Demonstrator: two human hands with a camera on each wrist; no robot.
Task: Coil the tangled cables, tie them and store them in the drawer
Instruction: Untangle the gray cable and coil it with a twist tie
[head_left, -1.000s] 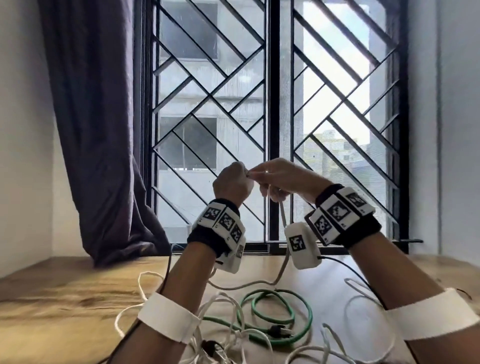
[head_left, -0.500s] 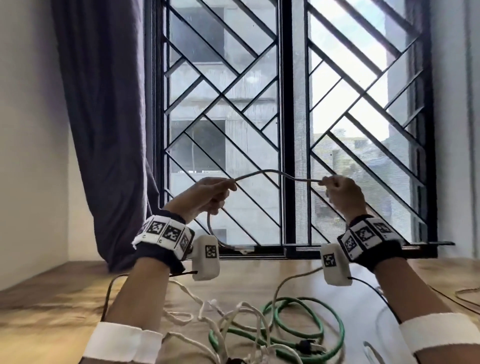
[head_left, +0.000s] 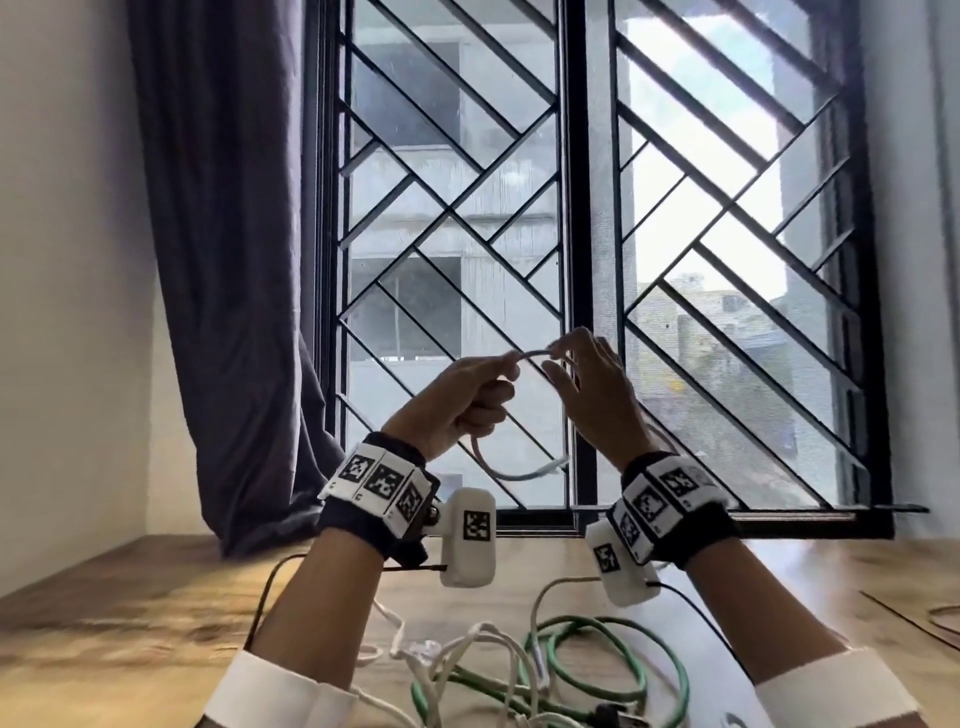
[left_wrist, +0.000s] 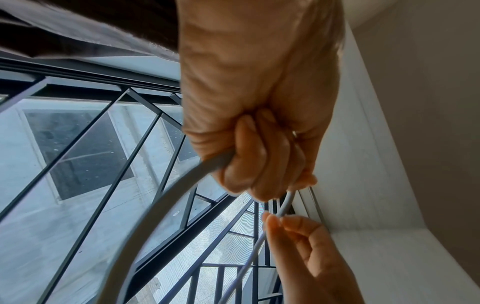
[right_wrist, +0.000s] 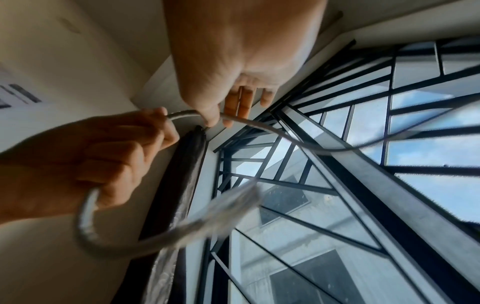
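Note:
Both hands are raised in front of the window with a white cable (head_left: 531, 354) spanning the short gap between them. My left hand (head_left: 491, 376) grips it in a fist, and a small loop (head_left: 496, 470) hangs below that fist, ending in a free tip. My right hand (head_left: 563, 358) pinches the cable between thumb and fingertips, other fingers spread. The left wrist view shows the left hand (left_wrist: 259, 164) curled round the cable (left_wrist: 166, 201). The right wrist view shows the right hand (right_wrist: 217, 118) pinching the cable (right_wrist: 272, 129). More white cables (head_left: 467, 649) and a green cable (head_left: 618, 670) lie tangled on the table.
The wooden table (head_left: 130, 623) runs under the barred window (head_left: 571, 260). A dark curtain (head_left: 234, 260) hangs at the left and reaches the tabletop. Thin black leads trail from the wrist cameras. Another cable end (head_left: 943, 618) lies at the far right edge. No drawer is in view.
My right hand has slid left along the cable, closing the gap to my left hand. The span between them is shorter, and a loop still hangs under the left fist.

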